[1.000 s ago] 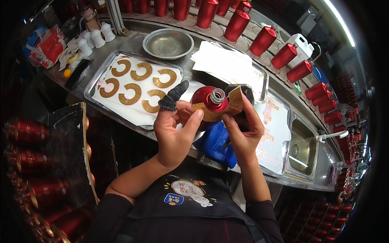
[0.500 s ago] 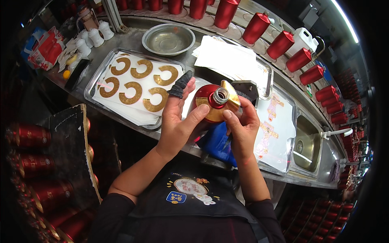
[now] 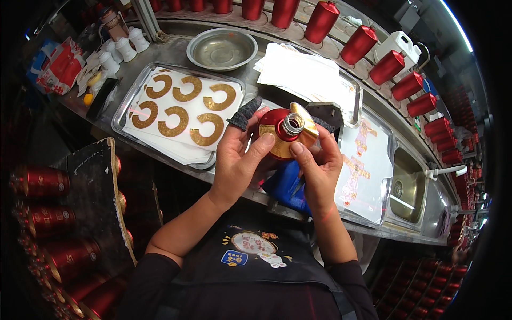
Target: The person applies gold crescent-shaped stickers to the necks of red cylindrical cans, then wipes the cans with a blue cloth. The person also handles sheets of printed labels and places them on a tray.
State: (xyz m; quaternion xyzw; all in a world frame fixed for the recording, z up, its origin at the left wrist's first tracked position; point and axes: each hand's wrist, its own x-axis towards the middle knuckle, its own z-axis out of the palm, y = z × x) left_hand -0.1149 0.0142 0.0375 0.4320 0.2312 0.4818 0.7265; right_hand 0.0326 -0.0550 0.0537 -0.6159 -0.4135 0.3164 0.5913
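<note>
A red bottle (image 3: 276,124) with a silver threaded neck is held up between both hands, mouth toward me. My left hand (image 3: 238,158) grips its left side, with a dark cloth cot on the index finger and the thumb pressing a gold collar label (image 3: 300,143) onto the shoulder. My right hand (image 3: 318,169) wraps the right side, its thumb also on the gold label. Below the bottle lies a blue cloth (image 3: 286,184).
A steel tray (image 3: 124,124) at the left holds several gold C-shaped labels on white paper. Behind stand a steel bowl (image 3: 221,49), a tray of white sheets (image 3: 305,74) and a row of red bottles (image 3: 360,45). A sink (image 3: 409,186) is at the right. Red bottles (image 3: 40,182) are stacked at lower left.
The bottle has been turned in my hands and the gold label now wraps further round its shoulder; both thumbs have shifted onto the label.
</note>
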